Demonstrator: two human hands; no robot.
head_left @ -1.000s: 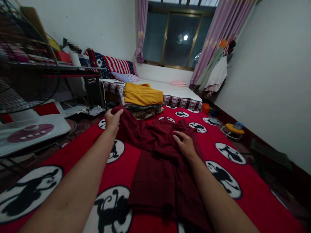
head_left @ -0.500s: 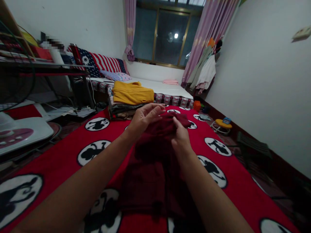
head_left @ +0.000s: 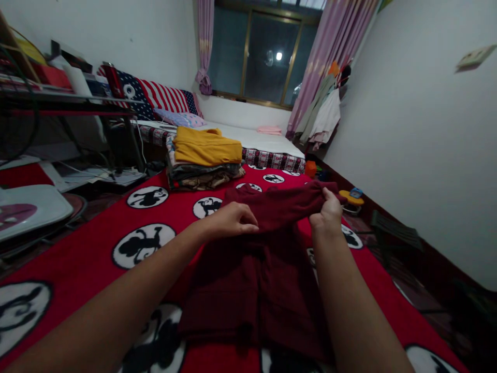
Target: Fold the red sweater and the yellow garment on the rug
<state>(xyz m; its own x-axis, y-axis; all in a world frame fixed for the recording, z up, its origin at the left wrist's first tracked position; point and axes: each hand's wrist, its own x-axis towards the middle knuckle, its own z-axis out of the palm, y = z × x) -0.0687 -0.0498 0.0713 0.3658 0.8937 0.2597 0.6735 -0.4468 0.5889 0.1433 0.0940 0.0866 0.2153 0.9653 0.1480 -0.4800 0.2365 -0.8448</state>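
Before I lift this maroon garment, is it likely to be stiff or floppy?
Likely floppy: the maroon garment creases softly where the right hand grips part of it. It probably won't roll, since much of it lies spread over the red blanket.

Maroon cloth swung from the left over to the right
A second ago the left hand (head_left: 235, 220) pinched the far left end of the maroon garment (head_left: 252, 280) and the right hand (head_left: 328, 210) lay loosely on it – now the right grips a raised stretch drawn out rightward, while the left has come inward, fingers curled by the cloth's middle – and the view has turned, bringing in a pale wall fitting (head_left: 474, 58)
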